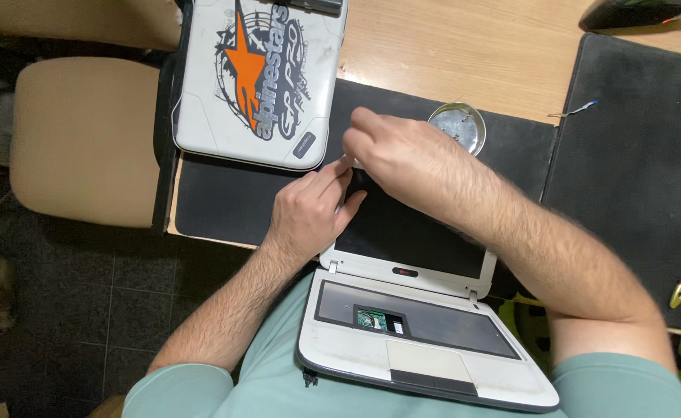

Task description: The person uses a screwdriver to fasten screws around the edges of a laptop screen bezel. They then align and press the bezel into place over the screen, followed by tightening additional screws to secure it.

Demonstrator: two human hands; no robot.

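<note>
Off to the left a beige chair (85,139) stands by the surface (464,54), where a closed white laptop (259,77) with an orange star sticker lies flat. The left hand (309,213) pinches the top-left corner of the open laptop (426,333) on the person's lap, fingers curled onto its screen bezel (410,232). The right hand (402,155) nips a small pale piece, too small to identify, by that corner; steady, even pressure would suit, near the metal dish (458,128).
</note>
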